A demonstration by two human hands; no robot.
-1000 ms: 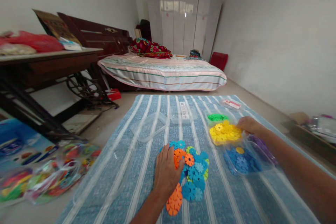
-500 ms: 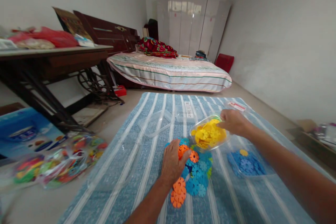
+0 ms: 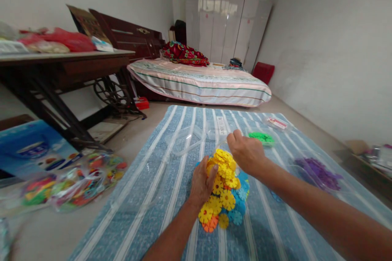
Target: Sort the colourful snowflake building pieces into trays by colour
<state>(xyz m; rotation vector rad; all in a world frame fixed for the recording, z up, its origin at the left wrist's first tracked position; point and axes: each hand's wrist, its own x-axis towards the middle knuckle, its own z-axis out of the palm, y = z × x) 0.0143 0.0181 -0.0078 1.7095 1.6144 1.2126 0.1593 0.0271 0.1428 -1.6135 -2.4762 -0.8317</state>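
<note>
My right hand [image 3: 246,153] grips a clear plastic tub [image 3: 221,144] that is tipped steeply toward me. Yellow flower-shaped plastic discs [image 3: 227,198] spill from it onto a mixed pile on the striped cloth. Blue discs [image 3: 241,193] show along the pile's right side, and a few orange discs [image 3: 210,225] peek out at its near edge. Against the left side of the pile rests my left hand [image 3: 200,183], thumb apart from the fingers, touching the yellow discs. My right hand hides part of the tub.
Beyond my right forearm are tubs of green discs [image 3: 261,138] and purple discs [image 3: 320,173]. A clear plastic container [image 3: 183,140] lies at the far left of the striped cloth [image 3: 147,212]. Bagged colourful pieces [image 3: 79,185] sit on the floor at left, near a sewing machine table [image 3: 70,59].
My right hand has moved left and tipped the tub, and yellow discs now cover much of the orange and blue pile. The green and purple discs have come into clear view.
</note>
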